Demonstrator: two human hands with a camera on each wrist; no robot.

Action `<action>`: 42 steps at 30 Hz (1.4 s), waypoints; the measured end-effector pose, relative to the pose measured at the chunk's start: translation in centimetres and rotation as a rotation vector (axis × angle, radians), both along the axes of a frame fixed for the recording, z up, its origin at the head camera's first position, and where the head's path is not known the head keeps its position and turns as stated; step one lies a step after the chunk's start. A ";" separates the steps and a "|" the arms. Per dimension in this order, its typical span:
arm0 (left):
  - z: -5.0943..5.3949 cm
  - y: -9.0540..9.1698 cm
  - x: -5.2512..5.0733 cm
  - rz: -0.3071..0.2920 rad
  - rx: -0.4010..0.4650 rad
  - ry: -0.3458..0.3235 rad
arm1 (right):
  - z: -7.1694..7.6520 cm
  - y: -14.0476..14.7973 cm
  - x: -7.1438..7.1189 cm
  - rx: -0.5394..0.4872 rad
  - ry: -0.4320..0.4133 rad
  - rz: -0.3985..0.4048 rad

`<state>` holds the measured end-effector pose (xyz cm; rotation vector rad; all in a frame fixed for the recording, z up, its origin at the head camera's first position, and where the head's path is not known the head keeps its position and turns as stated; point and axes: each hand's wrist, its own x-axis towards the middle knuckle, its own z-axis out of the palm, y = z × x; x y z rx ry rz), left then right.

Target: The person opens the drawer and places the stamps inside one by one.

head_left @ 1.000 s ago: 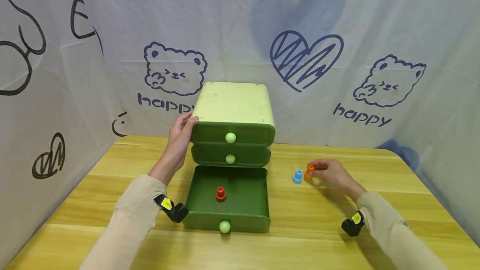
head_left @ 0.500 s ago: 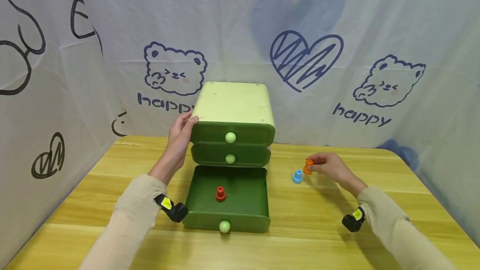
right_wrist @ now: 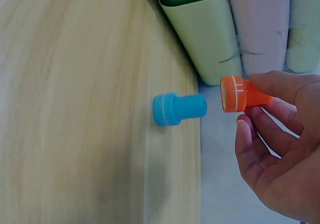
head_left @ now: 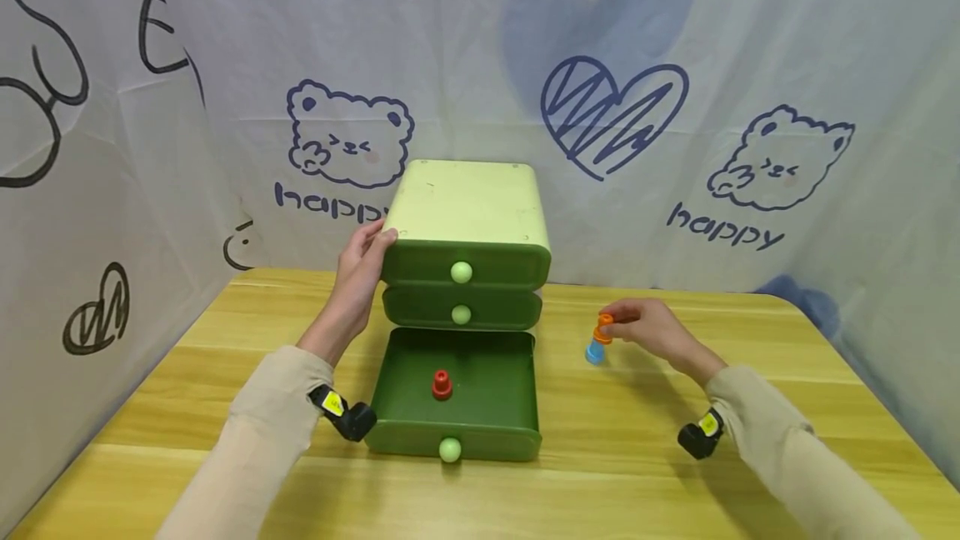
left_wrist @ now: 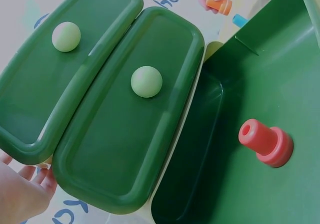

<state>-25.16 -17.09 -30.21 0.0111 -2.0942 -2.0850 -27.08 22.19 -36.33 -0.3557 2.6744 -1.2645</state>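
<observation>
My right hand [head_left: 651, 330] pinches an orange toy stamp [right_wrist: 234, 93] between thumb and fingers. In the right wrist view a small gap separates it from the blue toy stamp [right_wrist: 177, 108], which stands upright on the table below it. My left hand [head_left: 362, 273] rests against the left side of the drawer cabinet [head_left: 471, 202], its thumb at the upper front corner; its fingers are partly hidden. The cabinet's bottom drawer [head_left: 487, 415] is pulled out, and a red toy stamp [head_left: 442, 386] stands upright inside it.
The top drawer [head_left: 420, 263] and the middle drawer [head_left: 420, 308] are pushed in, each with a pale round knob. The wooden table [head_left: 600, 473] reaches back to a white printed cloth [head_left: 480, 40].
My right hand has lifted the orange stamp from beside the blue one and carried it left, over the blue stamp. My left hand has stayed on the cabinet.
</observation>
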 end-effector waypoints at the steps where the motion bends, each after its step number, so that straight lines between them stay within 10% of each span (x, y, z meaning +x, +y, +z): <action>1: 0.0 0.0 0.0 0.000 0.000 0.000 | 0.1 -0.1 0.1 0.004 0.004 0.007; 42: -0.1 0.0 0.0 -0.011 0.000 0.003 | 2.1 -7.4 2.9 0.071 0.118 0.320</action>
